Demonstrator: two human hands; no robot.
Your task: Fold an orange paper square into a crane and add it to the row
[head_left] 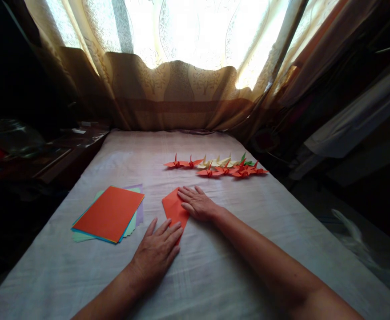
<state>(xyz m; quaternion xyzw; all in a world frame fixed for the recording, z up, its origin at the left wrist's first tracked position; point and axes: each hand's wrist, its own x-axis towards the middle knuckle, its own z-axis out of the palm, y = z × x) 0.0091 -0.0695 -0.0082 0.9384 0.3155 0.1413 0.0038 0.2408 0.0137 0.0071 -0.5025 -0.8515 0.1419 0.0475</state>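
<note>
A partly folded sheet of orange paper lies flat on the cloth-covered surface, kite-like in outline with its narrow end towards me. My left hand rests on its lower part, fingers stretched out and covering some of it. On the upper right edge lies my right hand, palm down with the fingers extended. Left of the folded paper is a stack of coloured sheets, orange on top, with blue, green and purple edges showing beneath. Neither hand grips anything.
Several folded paper cranes in orange, cream and green stand in rows beyond my right hand. A patterned curtain hangs at the far edge. At left is a dark table with a glass jar; cloths hang at right.
</note>
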